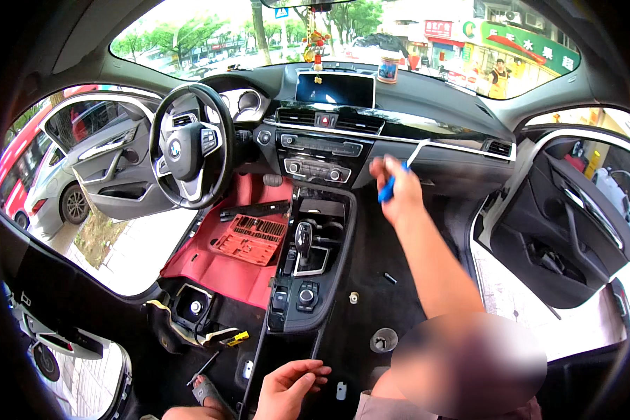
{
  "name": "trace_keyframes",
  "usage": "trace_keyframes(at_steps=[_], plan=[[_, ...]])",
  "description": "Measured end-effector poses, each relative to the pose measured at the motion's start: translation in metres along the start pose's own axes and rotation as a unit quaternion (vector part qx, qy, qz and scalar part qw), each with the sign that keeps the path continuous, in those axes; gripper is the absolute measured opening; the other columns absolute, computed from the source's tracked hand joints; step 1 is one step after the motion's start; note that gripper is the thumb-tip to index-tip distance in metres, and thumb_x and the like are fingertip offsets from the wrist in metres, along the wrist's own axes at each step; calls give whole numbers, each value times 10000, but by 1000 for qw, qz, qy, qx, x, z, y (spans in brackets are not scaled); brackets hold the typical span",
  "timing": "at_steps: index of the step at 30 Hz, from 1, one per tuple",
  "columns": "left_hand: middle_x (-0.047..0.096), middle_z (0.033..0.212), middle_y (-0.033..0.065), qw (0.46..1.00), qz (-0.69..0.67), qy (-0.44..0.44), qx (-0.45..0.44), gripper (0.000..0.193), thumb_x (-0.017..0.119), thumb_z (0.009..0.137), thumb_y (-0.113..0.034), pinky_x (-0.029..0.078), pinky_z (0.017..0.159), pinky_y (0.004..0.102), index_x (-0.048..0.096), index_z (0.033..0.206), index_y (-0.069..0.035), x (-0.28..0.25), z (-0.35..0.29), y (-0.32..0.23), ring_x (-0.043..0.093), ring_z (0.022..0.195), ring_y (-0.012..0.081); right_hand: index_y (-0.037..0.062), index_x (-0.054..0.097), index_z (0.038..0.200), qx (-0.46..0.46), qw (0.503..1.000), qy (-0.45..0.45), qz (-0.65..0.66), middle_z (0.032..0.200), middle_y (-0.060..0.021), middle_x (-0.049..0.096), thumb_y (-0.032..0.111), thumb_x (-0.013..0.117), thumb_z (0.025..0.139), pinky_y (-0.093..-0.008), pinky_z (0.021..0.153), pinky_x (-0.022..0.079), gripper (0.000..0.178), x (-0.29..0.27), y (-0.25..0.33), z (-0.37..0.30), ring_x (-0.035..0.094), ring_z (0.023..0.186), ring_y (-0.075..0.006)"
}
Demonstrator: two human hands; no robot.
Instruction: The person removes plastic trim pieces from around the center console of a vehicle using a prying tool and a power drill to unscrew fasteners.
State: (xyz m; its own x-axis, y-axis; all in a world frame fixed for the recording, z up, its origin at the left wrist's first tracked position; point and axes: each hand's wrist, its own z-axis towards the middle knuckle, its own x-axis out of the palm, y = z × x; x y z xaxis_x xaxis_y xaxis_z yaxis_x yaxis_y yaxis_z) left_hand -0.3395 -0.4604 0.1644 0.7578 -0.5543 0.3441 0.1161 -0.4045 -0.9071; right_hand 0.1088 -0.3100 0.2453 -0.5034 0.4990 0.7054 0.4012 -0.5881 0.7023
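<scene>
My right hand [397,187] is raised before the passenger side of the dashboard [455,115], at the end of a bare outstretched arm. It is closed round a blue-handled tool [386,192], whose slim pale shaft slants up toward the silver trim strip [455,145]. Whether the tip touches the trim I cannot tell. Low in the middle, my left hand [287,388] is beside the rear of the centre console [297,325]. Its fingers are loosely bent, thumb apart, with nothing visible in them. A blurred patch hides the area below my right arm.
Front seats are absent. A red tool case [248,241] and black trim piece [255,210] lie in the driver's footwell. A clear cup [383,341] and small loose parts are on the dark floor. Yellow-handled tool [236,339] lies left of the console. Both front doors [563,217] stand ajar.
</scene>
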Motion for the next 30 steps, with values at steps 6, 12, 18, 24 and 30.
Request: trace_keyframes(at_steps=[6, 12, 18, 24, 30], plan=[[791, 1191, 150, 999, 32, -4, -10, 259, 581, 1052, 4, 587, 839, 316, 723, 1267, 22, 8, 25, 10, 733, 971, 185, 49, 714, 1135, 173, 974, -133, -57, 891, -63, 680, 127, 698, 1044, -264, 551, 475, 121, -117, -50, -162, 627, 701, -157], [787, 1223, 142, 993, 90, -78, 22, 313, 599, 1047, -18, 577, 873, 307, 710, 1339, 11, -11, 48, 16, 737, 1020, 185, 15, 685, 1068, 305, 908, -128, -258, 890, -113, 700, 51, 646, 967, -358, 580, 536, 114, -251, -84, -169, 673, 702, -221], [764, 1271, 133, 914, 384, -112, 67, 323, 645, 1035, -7, 569, 937, 326, 712, 1351, 5, -20, 77, 67, 728, 1115, 211, -20, 639, 1437, 118, 658, -35, -743, 1358, -336, 691, 28, 620, 860, -458, 1099, 538, 580, -323, -43, -149, 663, 1318, -452], [712, 1298, 205, 798, 594, -82, 63, 570, 743, 998, -120, 560, 1003, 414, 552, 1526, -21, -13, 94, 128, 707, 1176, 340, 4, 707, 1356, 135, 636, 29, -759, 1325, -271, 732, 68, 693, 890, -467, 1098, 546, 470, -410, -53, -172, 691, 1271, -430], [726, 1279, 131, 917, 375, -88, -102, 508, 692, 1094, -237, 525, 1038, 344, 567, 1524, 4, -36, 114, 139, 676, 1148, 208, -21, 675, 1343, 67, 692, 77, -714, 1268, -275, 738, 8, 733, 906, -460, 1044, 565, 442, -438, -60, -224, 701, 1215, -452]])
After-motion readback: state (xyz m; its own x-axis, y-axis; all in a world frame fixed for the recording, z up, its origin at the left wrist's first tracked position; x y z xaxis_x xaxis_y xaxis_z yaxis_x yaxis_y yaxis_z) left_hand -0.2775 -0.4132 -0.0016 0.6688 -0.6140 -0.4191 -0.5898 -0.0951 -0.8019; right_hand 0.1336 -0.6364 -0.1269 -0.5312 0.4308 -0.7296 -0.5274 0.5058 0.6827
